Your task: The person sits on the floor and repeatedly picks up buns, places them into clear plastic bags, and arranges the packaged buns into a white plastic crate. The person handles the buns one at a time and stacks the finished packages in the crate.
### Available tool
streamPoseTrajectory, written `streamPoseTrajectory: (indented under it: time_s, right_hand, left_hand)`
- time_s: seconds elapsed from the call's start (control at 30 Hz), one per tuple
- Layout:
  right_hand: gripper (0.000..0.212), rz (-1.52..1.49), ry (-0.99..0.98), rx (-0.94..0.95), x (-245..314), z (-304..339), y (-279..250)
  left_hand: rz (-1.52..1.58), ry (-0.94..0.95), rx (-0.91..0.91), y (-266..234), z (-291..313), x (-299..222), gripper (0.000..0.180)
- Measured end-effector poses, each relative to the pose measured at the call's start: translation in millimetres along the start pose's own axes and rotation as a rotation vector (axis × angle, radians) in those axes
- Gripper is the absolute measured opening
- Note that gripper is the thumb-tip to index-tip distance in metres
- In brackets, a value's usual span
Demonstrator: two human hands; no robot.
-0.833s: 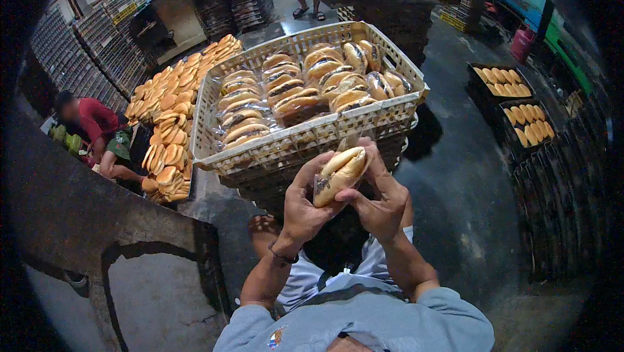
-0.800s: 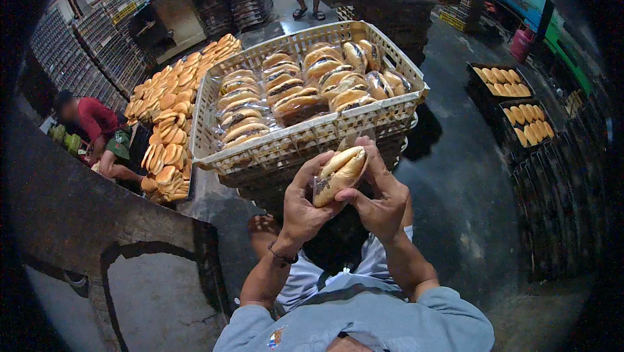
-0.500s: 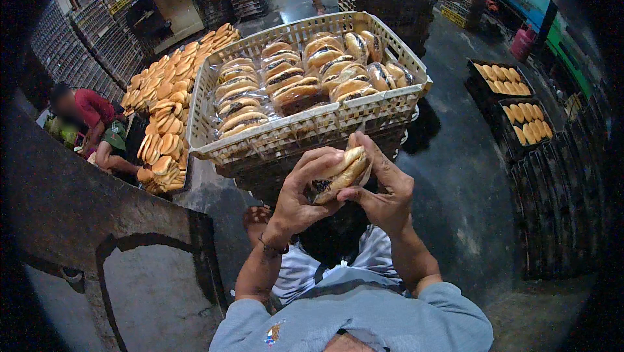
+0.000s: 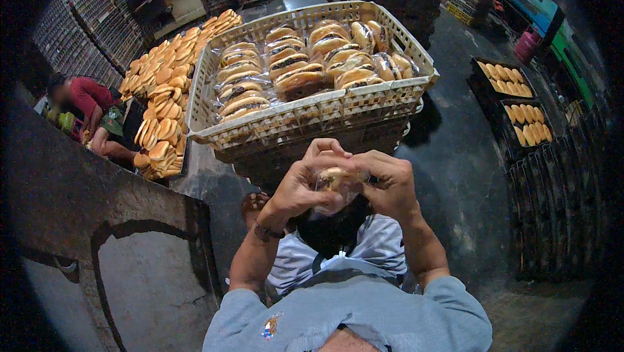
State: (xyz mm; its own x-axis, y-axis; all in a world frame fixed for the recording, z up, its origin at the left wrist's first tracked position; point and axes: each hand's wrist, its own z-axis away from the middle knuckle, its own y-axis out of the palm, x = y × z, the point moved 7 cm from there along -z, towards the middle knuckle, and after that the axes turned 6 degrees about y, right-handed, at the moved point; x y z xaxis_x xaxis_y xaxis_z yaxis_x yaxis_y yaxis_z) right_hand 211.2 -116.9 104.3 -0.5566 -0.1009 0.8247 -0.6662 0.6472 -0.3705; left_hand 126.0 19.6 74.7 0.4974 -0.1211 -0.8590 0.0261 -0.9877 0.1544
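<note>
Dark floor (image 4: 461, 202) around a pale crate (image 4: 312, 117). Off its near edge, one bagged bun (image 4: 333, 180): left hand (image 4: 296, 188) gripping it; right hand (image 4: 392, 187) curled alongside, pinch blurred, can't tell. Light, even pressure should avoid crushing.

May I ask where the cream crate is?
In the head view, the crate sits at upper centre, beyond the left hand and right hand, right of loose buns.
</note>
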Motion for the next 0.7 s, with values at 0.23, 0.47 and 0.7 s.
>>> streamPoseTrajectory:
  time_s: [0.23,0.47,0.7]
  right_hand:
    - [0.023,-0.074,0.272,0.059,-30.3,0.7,-3.4]
    - [0.024,-0.226,0.319,0.227,-35.0,5.1,4.3]
    - [0.021,-0.127,0.383,0.273,-34.7,13.1,10.8]
  left_hand:
    - [0.129,-0.182,-0.44,-18.7,24.6,37.8,0.023]
    - [0.035,-0.242,-0.408,-25.2,30.5,38.3,0.029]
    - [0.203,-0.22,-0.362,-7.8,20.3,24.0,0.023]
